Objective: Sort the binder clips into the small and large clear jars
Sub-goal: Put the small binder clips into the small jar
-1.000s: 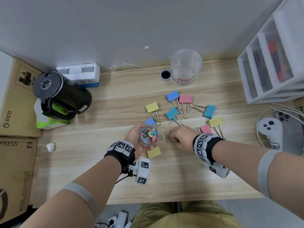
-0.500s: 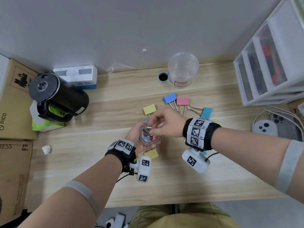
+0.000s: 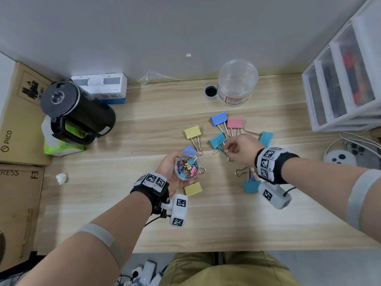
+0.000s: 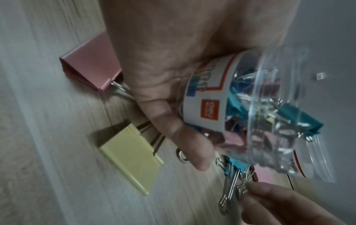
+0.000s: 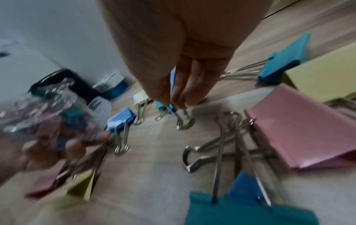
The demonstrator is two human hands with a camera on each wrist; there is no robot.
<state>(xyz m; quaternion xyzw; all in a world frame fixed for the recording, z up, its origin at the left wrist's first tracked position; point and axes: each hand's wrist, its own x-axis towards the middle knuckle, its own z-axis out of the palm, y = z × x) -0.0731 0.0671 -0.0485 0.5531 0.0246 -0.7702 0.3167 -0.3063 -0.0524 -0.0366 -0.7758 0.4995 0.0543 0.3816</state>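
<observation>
left hand (image 3: 172, 172) wrapped round the small clear plastic jar (image 3: 187, 167) packed with small coloured binder clips, held just above the pale wooden surface (image 3: 206, 219). right hand (image 3: 241, 148) pinching the silver wire handle of a large teal binder clip (image 3: 216, 140) lying on the surface. other large yellow, blue, pink and teal clips scattered around. large clear plastic jar (image 3: 237, 82) standing near the wall, well apart from both hands.
</observation>
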